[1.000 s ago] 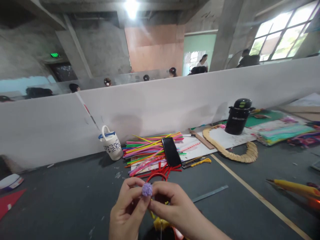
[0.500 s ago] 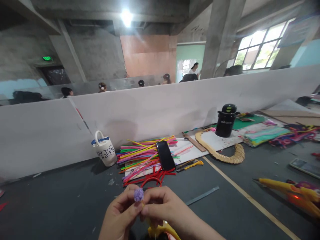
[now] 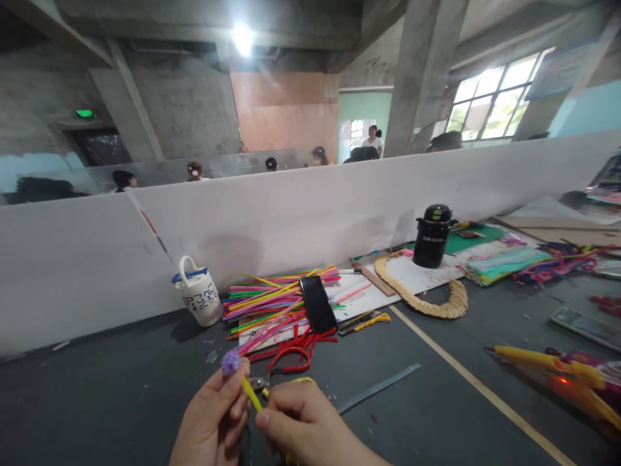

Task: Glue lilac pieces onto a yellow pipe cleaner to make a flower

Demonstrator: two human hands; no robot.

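My left hand (image 3: 211, 421) pinches a small purple fuzzy ball (image 3: 231, 361) at the tip of a yellow pipe cleaner stem (image 3: 251, 393). My right hand (image 3: 301, 424) is closed around the lower part of that yellow stem, low in the middle of the view. Just beyond my hands lie red-handled scissors (image 3: 286, 359) on the dark tabletop. Behind them is a heap of coloured pipe cleaners (image 3: 272, 298) with a black phone (image 3: 317, 303) lying on top.
A white mug (image 3: 198, 296) stands left of the heap. A black lidded pot (image 3: 431, 235), a curved strip of wooden sticks (image 3: 436, 301), a metal ruler (image 3: 378, 388) and a yellow glue gun (image 3: 538, 359) lie to the right. A white partition (image 3: 291, 213) runs behind; people sit beyond it.
My hands have separated: the left hand drew the purple ball up and to the left, exposing the yellow stem. The camera view swung a little to the right.
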